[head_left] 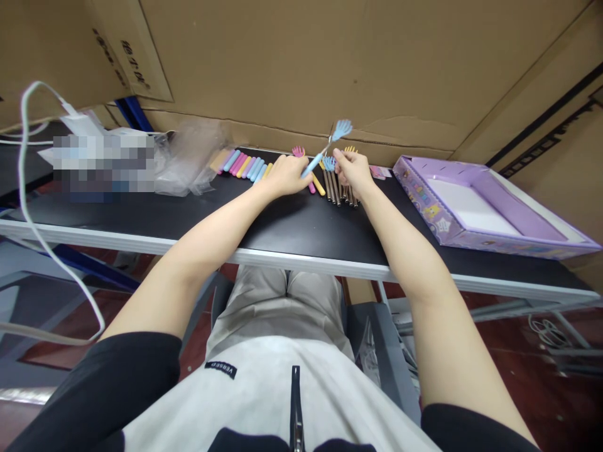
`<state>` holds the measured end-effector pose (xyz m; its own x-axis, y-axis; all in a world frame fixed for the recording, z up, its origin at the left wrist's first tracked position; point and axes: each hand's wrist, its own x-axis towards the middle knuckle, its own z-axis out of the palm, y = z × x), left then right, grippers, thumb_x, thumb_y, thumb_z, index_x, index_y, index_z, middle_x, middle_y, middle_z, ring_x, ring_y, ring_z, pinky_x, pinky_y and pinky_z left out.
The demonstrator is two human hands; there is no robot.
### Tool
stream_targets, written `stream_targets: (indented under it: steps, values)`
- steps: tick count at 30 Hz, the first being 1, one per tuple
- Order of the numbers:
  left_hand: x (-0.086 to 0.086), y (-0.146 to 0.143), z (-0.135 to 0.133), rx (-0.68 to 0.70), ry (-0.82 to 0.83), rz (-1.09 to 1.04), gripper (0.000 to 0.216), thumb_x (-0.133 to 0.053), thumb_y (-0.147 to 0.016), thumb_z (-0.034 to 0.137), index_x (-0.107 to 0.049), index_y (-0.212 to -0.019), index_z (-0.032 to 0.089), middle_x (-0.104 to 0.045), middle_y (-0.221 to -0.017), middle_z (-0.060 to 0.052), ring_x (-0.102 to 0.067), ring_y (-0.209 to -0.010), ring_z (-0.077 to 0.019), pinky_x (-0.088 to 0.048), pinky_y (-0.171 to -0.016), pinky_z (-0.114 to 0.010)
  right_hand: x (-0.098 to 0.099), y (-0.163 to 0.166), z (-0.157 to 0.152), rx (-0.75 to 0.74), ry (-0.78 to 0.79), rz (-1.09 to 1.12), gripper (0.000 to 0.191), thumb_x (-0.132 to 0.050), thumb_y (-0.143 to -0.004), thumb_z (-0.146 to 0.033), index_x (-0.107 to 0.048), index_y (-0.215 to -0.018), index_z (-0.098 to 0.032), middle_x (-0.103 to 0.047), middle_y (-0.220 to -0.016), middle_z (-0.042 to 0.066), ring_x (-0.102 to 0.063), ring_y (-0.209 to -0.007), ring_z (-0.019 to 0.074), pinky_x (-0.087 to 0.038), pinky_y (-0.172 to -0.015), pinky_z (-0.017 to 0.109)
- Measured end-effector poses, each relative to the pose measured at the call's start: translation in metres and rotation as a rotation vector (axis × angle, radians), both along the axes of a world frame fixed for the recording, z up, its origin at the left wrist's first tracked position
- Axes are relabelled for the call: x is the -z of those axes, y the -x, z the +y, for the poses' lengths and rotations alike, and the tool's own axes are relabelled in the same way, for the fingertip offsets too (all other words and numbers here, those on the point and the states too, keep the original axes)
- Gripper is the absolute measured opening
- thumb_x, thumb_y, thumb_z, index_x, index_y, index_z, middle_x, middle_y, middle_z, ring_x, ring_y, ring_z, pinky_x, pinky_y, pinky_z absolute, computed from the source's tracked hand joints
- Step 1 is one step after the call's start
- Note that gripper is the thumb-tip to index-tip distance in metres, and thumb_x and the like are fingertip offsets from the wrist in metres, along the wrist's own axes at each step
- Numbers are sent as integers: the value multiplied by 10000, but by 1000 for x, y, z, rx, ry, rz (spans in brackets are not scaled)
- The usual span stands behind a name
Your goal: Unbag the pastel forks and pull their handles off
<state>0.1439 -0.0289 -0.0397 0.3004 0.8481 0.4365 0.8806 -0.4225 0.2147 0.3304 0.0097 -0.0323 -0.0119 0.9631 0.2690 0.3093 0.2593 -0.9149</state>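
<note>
My left hand (286, 175) is closed round the blue handle of a small telescopic scratcher (330, 143), whose thin metal rod rises to a blue claw head. My right hand (351, 171) pinches the rod just right of the handle. Under both hands lies a row of more scratchers (340, 188) with metal rods and pink, blue and yellow heads. To the left lies a row of loose pastel handles (242, 165) in pink, blue, yellow and purple. All of it rests on a black tabletop (282, 220).
A purple cardboard box tray (475, 207) lies open at the right of the table. Crumpled clear plastic bags (188, 160) sit at the left, beside a white charger and its cable (28, 188). Large brown cartons (330, 69) wall off the far edge.
</note>
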Motion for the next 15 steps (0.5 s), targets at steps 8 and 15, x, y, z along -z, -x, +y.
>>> stream_targets:
  steps: [8, 15]
  values:
    - [-5, -7, -14, 58, -13, 55, 272, -493, -972, 263, -674, -1126, 131, -744, -1019, -150, -704, -969, -290, -495, -853, -350, -14, 17, -23, -166, 161, 272, 479, -746, -898, -560, -447, -771, -208, -395, -538, -104, -252, -361, 7, -179, -363, 155]
    - [-6, -10, -4, 146, -25, -36, 265, -449, -1026, 308, -663, -1035, 151, -719, -892, -107, -687, -905, -256, -473, -818, -316, -25, 13, -20, -130, 193, 329, 441, -688, -957, -522, -450, -772, -201, -335, -528, -113, -238, -373, 13, -174, -371, 154]
